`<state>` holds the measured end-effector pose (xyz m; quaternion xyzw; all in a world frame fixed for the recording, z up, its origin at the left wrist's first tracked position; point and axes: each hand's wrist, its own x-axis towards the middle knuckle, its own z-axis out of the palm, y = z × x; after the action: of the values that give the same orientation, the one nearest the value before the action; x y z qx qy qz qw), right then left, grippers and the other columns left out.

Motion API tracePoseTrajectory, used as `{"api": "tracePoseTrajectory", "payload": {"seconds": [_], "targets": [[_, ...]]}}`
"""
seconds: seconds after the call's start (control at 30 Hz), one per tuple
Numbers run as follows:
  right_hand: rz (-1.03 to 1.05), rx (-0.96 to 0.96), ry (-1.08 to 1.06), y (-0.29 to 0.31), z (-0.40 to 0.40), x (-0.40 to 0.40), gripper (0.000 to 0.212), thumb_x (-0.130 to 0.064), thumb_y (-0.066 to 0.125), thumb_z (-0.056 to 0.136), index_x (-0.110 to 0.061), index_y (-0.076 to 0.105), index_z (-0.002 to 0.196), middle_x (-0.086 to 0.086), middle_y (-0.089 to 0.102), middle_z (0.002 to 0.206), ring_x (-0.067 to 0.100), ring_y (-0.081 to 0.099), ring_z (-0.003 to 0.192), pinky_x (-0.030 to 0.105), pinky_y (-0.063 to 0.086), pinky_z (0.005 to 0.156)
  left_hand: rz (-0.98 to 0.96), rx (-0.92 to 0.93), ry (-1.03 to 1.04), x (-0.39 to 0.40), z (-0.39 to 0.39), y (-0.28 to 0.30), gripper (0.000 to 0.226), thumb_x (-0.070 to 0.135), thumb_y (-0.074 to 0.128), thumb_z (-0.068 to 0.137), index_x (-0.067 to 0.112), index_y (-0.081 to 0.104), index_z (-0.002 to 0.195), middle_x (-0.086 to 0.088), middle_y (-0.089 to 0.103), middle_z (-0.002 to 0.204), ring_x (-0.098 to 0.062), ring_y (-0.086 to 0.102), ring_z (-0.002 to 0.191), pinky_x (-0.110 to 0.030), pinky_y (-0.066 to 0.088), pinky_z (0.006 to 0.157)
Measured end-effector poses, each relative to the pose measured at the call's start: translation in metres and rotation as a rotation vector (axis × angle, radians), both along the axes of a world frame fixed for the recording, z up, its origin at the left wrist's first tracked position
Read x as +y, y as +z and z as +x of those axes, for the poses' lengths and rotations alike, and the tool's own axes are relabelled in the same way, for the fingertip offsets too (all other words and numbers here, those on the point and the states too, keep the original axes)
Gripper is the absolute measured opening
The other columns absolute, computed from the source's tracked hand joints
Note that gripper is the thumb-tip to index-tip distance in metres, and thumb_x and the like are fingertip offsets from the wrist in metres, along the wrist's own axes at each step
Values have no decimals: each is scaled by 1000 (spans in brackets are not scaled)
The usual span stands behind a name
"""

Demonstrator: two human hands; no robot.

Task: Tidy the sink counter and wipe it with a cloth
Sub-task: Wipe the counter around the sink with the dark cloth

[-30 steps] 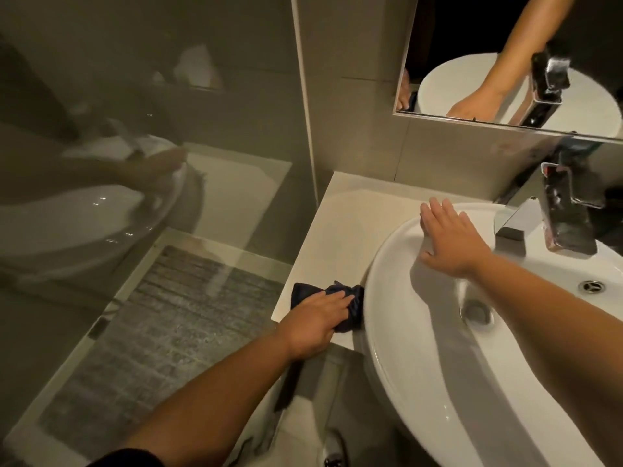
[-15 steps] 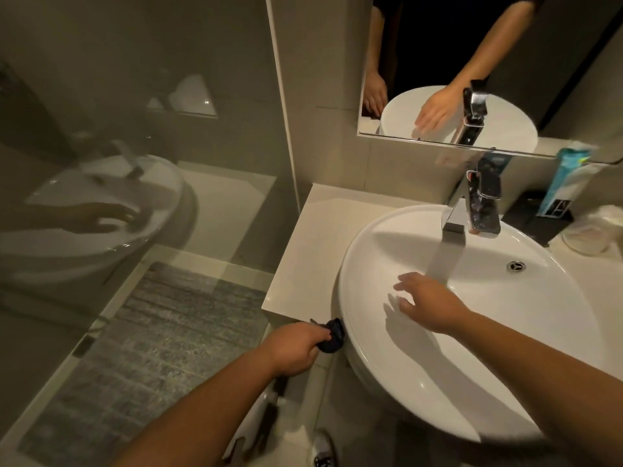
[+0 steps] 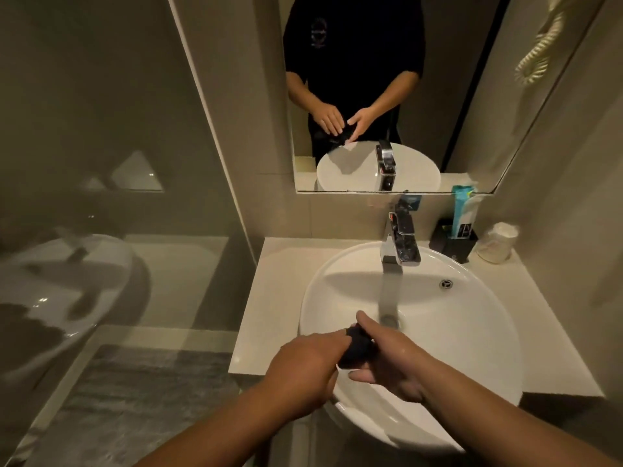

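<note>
Both hands meet over the near-left part of the one round white ceramic basin (image 3: 472, 332), holding a single small dark cloth (image 3: 355, 348) bunched between them. The left hand (image 3: 303, 369) has its fingers curled shut around the cloth's left end; the right hand (image 3: 391, 362) wraps the right end, thumb lying over the top and the other fingers closed beneath. The cloth hangs above the bowl, off the pale stone surface (image 3: 266, 298), just in front of the drain. One square chrome tap (image 3: 401, 244) stands at the basin's far rim. At the far-right corner of the surface sit three things: a black square holder (image 3: 453, 246), a teal and white tube (image 3: 462, 214) upright in it, and a round whitish lidded jar (image 3: 497, 242) just beside it. The one wall mirror (image 3: 472, 79) reflects both hands on the cloth.
</note>
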<state>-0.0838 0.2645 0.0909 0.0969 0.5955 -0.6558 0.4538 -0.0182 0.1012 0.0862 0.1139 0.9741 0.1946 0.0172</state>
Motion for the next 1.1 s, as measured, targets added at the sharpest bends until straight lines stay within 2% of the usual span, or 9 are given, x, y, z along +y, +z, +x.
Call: {"api": "tracePoseTrajectory", "payload": {"seconds": [0.17,0.33,0.47,0.6,0.7,0.8,0.93,1.0,1.1], "targets": [[-19,280,-236,30,-10,10,14,-8,56,90,-6,70,90,20,69,97,26,65,82,38,55,73,-38,244,-255,-4,-19,-2,72,16,69,72,19,40,137,-5,52,141,-22,55,121,-38,52,94],[68,512,-253,59,-5,33,15,-8,58,90,-13,71,98,15,71,97,26,68,84,29,54,63,320,116,-316,-4,-25,14,63,26,52,93,30,23,149,12,23,158,-1,24,141,-19,22,113],[123,662,-193,79,1,56,18,-11,58,91,-23,72,90,7,70,94,26,65,89,35,52,72,473,-24,-179,10,-39,30,54,36,47,97,47,20,143,35,21,145,22,21,126,2,14,98],[139,726,-177,93,10,84,14,-16,60,90,-24,71,89,2,68,93,24,63,90,34,51,74,404,-72,-206,29,-60,39,42,38,53,94,38,44,135,20,53,124,5,47,111,-16,36,96],[117,746,-165,99,20,110,13,-18,61,87,-25,71,89,6,66,95,23,61,89,33,49,74,371,-76,-257,44,-60,47,21,36,57,92,36,60,113,17,56,100,1,51,95,-16,43,85],[152,772,-134,98,33,140,15,-18,61,88,-28,71,90,4,67,96,22,62,92,31,50,74,370,-83,-296,59,-49,53,5,33,60,88,36,58,92,17,53,96,-2,51,92,-18,45,81],[272,874,75,96,52,181,25,-21,60,88,-41,69,101,-12,70,102,10,63,99,25,53,80,363,-143,-250,86,-27,63,16,25,59,83,33,46,81,8,61,87,-12,57,81,-34,51,73],[446,969,223,94,59,200,33,-17,59,92,-47,62,105,-17,67,111,4,60,103,19,49,84,296,-123,-233,101,-12,67,19,24,59,84,33,42,83,6,60,80,-17,55,72,-34,47,63],[709,1153,373,84,69,224,31,-20,58,92,-40,61,116,-22,60,112,0,55,103,5,38,82,191,-55,-179,128,17,69,21,29,59,91,32,46,107,14,55,90,-9,54,79,-21,44,68]]}}
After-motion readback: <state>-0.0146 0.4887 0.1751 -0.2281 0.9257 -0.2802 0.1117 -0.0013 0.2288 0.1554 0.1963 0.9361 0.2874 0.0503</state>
